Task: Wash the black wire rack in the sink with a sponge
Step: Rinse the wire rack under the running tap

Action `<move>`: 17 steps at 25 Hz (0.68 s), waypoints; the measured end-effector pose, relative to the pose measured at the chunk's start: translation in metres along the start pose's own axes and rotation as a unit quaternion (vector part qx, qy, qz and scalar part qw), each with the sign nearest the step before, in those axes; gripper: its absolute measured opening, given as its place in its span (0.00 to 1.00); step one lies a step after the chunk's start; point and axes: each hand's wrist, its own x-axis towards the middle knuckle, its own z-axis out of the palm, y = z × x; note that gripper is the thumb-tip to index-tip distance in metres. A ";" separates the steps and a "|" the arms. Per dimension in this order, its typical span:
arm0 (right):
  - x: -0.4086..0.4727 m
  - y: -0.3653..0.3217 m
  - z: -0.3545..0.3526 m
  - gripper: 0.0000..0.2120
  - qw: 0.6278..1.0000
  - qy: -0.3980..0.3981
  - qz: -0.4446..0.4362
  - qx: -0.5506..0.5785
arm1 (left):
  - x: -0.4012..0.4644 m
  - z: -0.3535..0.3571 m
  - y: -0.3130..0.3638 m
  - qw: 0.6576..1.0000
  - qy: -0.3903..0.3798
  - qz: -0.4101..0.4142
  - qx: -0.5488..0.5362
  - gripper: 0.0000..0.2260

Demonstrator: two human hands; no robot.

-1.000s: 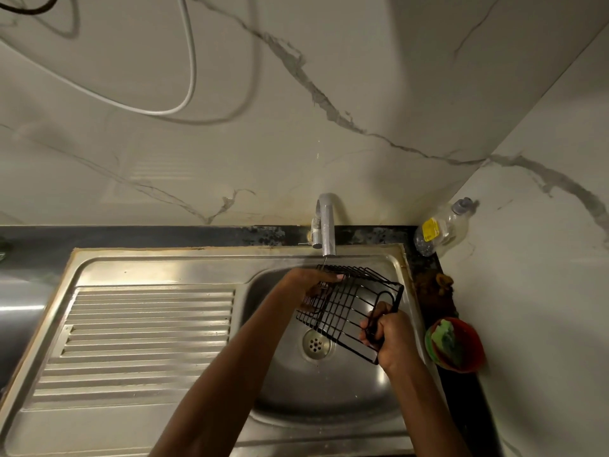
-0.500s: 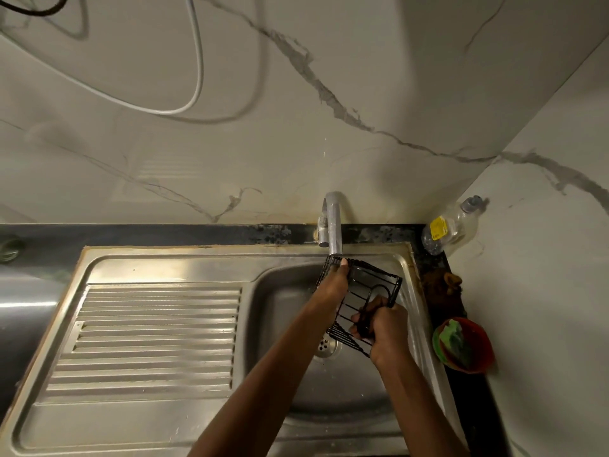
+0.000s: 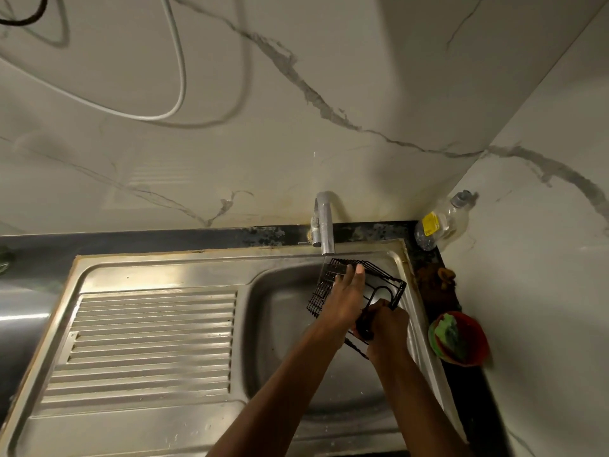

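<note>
The black wire rack (image 3: pixel 382 278) is held tilted over the steel sink basin (image 3: pixel 280 324), just under the tap spout (image 3: pixel 324 225). My right hand (image 3: pixel 385 328) grips the rack's near edge with curled fingers. My left hand (image 3: pixel 346 298) lies flat on the rack's wires with straight fingers, its fingertips near the rack's far edge. A green sponge (image 3: pixel 448 334) sits in a red bowl (image 3: pixel 474 341) on the counter to the right of the sink. No sponge shows in either hand.
A ribbed draining board (image 3: pixel 148 338) fills the sink's left half. A clear bottle with a yellow label (image 3: pixel 441 222) leans in the back right corner. A brown object (image 3: pixel 435 282) lies on the dark counter strip. A white cable (image 3: pixel 178 77) hangs on the marble wall.
The rack has been tipped up and moved closer under the tap. My left hand slid from the rack's far left edge onto its wires. My right hand kept its grip.
</note>
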 end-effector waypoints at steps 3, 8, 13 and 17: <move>-0.004 0.005 0.003 0.10 1.000 -0.027 0.003 -0.012 | 0.001 -0.006 0.003 0.999 -0.014 -0.033 -0.009 0.32; -0.018 0.018 0.009 0.11 0.996 -0.025 -0.025 -0.086 | 0.025 -0.032 0.000 0.993 0.007 -0.080 -0.087 0.29; -0.029 0.023 0.010 0.13 0.990 -0.040 -0.070 -0.117 | 0.054 -0.048 -0.011 0.988 0.035 -0.080 -0.128 0.23; -0.009 0.018 0.013 0.12 0.992 0.017 -0.074 -0.100 | 0.064 -0.030 -0.016 0.982 0.017 -0.125 -0.140 0.27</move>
